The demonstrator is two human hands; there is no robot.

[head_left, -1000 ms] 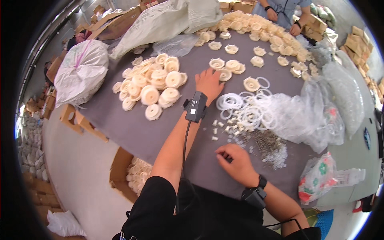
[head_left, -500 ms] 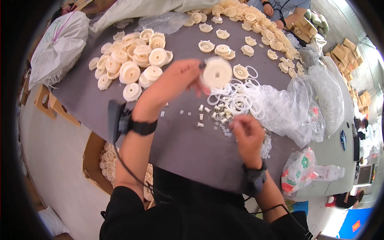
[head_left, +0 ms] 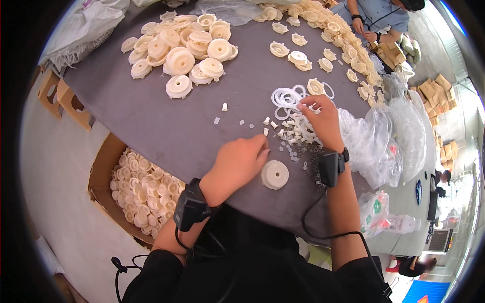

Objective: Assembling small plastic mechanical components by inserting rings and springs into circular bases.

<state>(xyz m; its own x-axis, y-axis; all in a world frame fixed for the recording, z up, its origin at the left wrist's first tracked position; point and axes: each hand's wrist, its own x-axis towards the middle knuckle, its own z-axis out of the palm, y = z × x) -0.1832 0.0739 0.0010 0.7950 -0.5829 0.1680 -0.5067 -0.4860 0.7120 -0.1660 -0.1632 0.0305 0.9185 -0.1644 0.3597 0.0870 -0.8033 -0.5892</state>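
A round cream plastic disc [head_left: 275, 174] with a small centre hole lies flat near the table's front edge. Just left of it, my left hand [head_left: 240, 164] is low over the table with its fingers curled together; a small white spool-shaped piece [head_left: 265, 132] stands at the fingertips, and what they pinch, if anything, is hidden. My right hand [head_left: 323, 121] reaches into a heap of white rings [head_left: 288, 97], thumb and finger closed on a ring at its edge. Below that hand are more small white spools [head_left: 288, 132] and small clear discs [head_left: 288, 149].
Stacked cream discs [head_left: 182, 60] form a pile at the back left. Cream lugged caps [head_left: 279, 49] spread along the back right, near another person's hands [head_left: 371, 37]. Clear plastic bags [head_left: 374, 141] lie at right. A carton [head_left: 108, 187] of cream parts stands below the table's left edge.
The cream disc my left hand held up is now on the table near me. My left hand came down and toward me; my right hand moved away from me to the rings.
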